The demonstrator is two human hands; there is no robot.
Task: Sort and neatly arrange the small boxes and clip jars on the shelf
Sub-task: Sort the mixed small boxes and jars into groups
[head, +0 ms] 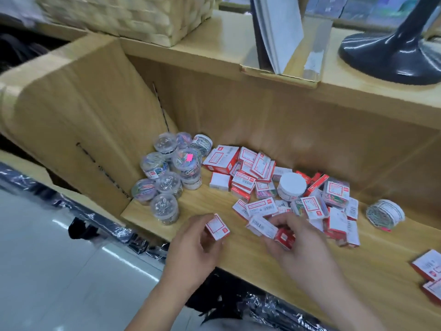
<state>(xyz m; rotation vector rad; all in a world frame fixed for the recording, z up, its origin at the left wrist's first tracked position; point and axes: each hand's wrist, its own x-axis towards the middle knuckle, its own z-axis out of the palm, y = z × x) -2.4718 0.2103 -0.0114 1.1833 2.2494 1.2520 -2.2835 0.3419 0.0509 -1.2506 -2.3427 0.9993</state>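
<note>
Small boxes (241, 173) with red-framed labels and barcodes, print too blurred to read

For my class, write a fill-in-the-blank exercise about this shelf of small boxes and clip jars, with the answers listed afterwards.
1. The left hand grips one small red-and-white ____.
2. The upright clip jars are clustered at the ____ end of the shelf.
3. The lone jar to the right of the box pile lies on its ____.
Answers: box; left; side.
</note>
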